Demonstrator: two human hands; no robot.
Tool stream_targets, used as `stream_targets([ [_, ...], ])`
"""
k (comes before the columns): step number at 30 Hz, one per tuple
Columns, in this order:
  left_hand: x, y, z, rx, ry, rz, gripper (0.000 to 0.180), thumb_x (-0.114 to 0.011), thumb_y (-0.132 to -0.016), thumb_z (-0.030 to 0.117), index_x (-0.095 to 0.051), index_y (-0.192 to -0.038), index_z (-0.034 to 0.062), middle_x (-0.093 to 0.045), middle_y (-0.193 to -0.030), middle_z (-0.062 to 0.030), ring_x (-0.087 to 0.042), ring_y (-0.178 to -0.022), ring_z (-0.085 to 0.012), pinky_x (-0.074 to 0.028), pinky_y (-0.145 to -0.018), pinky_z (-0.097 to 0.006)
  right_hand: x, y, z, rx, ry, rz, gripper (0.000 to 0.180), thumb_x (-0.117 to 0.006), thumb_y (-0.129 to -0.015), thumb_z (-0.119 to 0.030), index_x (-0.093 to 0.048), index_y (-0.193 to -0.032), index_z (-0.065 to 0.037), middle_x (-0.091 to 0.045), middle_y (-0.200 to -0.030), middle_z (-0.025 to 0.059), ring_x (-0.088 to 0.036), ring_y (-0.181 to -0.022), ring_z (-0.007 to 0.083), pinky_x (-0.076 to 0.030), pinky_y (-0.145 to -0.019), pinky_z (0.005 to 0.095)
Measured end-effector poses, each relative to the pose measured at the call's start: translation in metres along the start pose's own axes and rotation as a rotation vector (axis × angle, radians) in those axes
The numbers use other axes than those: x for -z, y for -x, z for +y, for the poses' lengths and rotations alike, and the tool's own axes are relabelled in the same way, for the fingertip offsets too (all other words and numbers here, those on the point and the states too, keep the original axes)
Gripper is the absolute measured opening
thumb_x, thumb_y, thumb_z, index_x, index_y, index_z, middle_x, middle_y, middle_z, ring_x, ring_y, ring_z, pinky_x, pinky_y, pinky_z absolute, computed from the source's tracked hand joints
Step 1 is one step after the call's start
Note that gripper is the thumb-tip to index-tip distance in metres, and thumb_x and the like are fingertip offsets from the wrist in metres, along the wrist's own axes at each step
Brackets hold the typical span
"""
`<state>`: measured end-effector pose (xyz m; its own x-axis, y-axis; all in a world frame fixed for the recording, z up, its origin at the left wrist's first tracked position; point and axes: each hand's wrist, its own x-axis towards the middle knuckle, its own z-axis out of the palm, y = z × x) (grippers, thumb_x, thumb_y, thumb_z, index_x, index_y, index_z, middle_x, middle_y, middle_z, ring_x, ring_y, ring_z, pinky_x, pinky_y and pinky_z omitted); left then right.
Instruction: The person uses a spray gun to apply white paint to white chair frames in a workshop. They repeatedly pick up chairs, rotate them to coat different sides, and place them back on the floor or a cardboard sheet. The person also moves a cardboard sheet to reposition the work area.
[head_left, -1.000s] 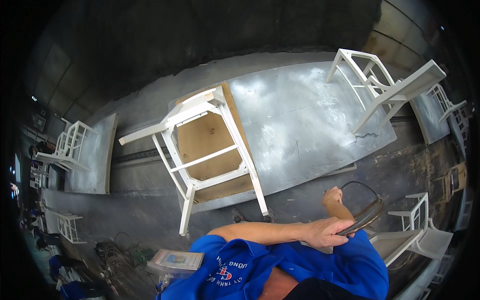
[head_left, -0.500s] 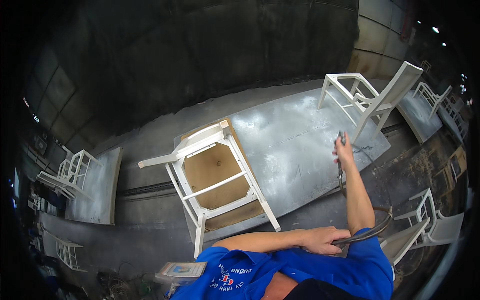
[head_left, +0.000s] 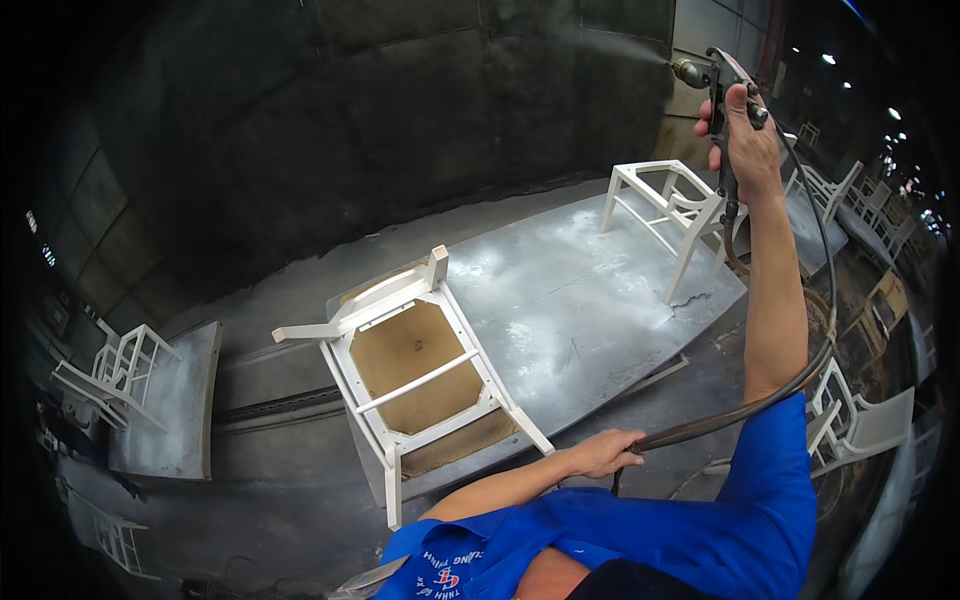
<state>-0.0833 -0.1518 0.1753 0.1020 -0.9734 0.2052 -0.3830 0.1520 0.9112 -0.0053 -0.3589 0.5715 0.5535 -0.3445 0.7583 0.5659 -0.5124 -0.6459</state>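
You see everything from a single fisheye camera on your own head, looking down and forward across your chest, so your blue sleeves fill the near edge. Your left hand (head_left: 605,452) sits close below the lens, and your right hand (head_left: 742,135) reaches up toward the far right. The overturned white chair (head_left: 410,360) lies in the middle distance on the grey platform (head_left: 590,300), left of centre. Straight edges bend toward the dark rim. No second view shares the scene.
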Motion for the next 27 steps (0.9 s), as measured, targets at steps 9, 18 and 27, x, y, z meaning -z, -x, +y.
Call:
stream_targets([
  [9,0.026,-0.080,0.032,0.024,-0.094,-0.069,0.032,-0.067,-0.100,0.028,-0.054,-0.109,0.0009,-0.065,-0.091,-0.0207,-0.064,-0.086,-0.0409,-0.048,-0.074,-0.048,0.052,-0.048,0.037,0.035,-0.068,-0.039,0.070,-0.058,-0.098,-0.062,-0.052,-0.142,-0.007,-0.064,-0.090,0.0044,-0.066,-0.075,0.0096,-0.050,-0.044,0.0200],
  [18,0.018,-0.184,-0.005,0.123,-0.053,0.118,0.027,-0.069,-0.098,0.024,-0.057,-0.111,0.0037,-0.061,-0.077,-0.0200,-0.062,-0.075,-0.0383,-0.045,-0.068,-0.048,0.116,-0.097,0.160,-0.052,-0.216,-0.086,0.065,-0.056,-0.102,-0.056,-0.050,-0.146,-0.009,-0.065,-0.094,0.0054,-0.066,-0.077,0.0102,-0.050,-0.046,0.0202],
  [27,-0.011,-0.190,-0.013,0.399,0.137,0.086,0.029,-0.072,-0.094,0.019,-0.063,-0.116,0.0039,-0.069,-0.097,-0.0196,-0.066,-0.094,-0.0394,-0.049,-0.079,-0.049,0.108,0.043,0.294,-0.518,-0.357,-0.491,0.063,-0.050,-0.108,-0.049,-0.042,-0.157,-0.010,-0.063,-0.095,0.0069,-0.064,-0.079,0.0127,-0.047,-0.045,0.0204],
])
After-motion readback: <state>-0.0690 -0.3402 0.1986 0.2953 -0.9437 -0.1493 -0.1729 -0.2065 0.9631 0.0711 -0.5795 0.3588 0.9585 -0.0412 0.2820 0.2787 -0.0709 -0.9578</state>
